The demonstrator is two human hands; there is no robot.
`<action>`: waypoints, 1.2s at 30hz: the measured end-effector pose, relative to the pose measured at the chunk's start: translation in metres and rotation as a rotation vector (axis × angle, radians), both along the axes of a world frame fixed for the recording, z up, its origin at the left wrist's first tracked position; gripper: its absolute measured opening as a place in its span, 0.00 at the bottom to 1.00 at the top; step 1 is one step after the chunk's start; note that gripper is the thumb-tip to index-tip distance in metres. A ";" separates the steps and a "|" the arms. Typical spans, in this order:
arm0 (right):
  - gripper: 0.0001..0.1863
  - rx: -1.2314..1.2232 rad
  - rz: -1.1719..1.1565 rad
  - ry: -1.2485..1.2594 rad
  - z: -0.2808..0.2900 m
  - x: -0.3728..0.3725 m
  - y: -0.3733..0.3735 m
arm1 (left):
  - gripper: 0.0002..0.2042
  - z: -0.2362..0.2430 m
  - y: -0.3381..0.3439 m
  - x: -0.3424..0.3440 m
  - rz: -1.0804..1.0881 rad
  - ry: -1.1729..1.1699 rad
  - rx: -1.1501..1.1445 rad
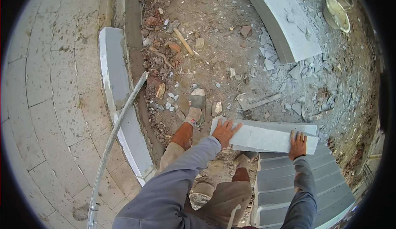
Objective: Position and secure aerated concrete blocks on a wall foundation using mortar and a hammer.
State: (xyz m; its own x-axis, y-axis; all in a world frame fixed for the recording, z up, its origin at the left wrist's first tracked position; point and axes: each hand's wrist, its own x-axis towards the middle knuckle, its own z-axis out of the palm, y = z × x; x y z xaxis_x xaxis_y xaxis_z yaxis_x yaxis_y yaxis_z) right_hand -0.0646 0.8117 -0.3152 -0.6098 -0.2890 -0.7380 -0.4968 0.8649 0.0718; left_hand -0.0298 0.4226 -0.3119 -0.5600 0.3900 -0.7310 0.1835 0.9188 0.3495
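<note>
Nearest to us come the two grey sleeves, the left sleeve (165,187) reaching up across the lower middle and the right sleeve (300,196) rising along the lower right. Beyond them we find a long pale grey block (264,137) lying crosswise in front of the person, its right part over the far end of a stack of grey blocks (301,179), its left part reaching out past that stack. We see the left grip (223,133) spread, fingers apart and laid on the block near its left end; the right grip (298,145) lies near the other end, fingers over the block, but we cannot tell whether it clamps, since its underside is hidden. Along the block's far side we notice another grey surface, though we cannot tell whether it belongs to a separate piece. Below, between the legs, we make out a bucket (203,189), and a sandalled foot (197,101) stands on the rubble-strewn soil (214,43). To the left we see kerb blocks (114,70) set end to end beside paving (53,105), with a long grey pole (115,130) slanting across them. Farther off, a wooden handle (183,40) lies on the soil, and pale stone slabs (284,18) and a bowl (336,14) sit at upper right.
</note>
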 end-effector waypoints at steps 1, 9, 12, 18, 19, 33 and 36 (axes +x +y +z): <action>0.52 0.000 -0.049 0.014 0.005 0.003 -0.008 | 0.52 0.004 -0.010 -0.014 -0.043 0.042 0.015; 0.58 -0.112 -0.229 0.118 0.124 -0.022 -0.132 | 0.49 0.101 -0.150 -0.125 -0.179 0.189 0.148; 0.59 0.004 -0.225 0.069 0.202 -0.065 -0.206 | 0.52 0.174 -0.221 -0.156 -0.176 0.207 0.167; 0.54 -0.169 0.020 0.106 0.343 -0.200 -0.341 | 0.54 0.331 -0.371 -0.185 0.161 0.343 0.210; 0.53 -0.235 0.068 0.135 0.359 -0.227 -0.362 | 0.54 0.356 -0.390 -0.184 0.199 0.374 0.176; 0.50 -0.444 0.849 0.190 0.468 -0.630 -0.651 | 0.54 0.484 -0.515 -0.318 0.866 0.638 -0.139; 0.49 -0.439 1.021 0.180 0.453 -0.717 -0.741 | 0.53 0.479 -0.534 -0.368 1.011 0.562 -0.198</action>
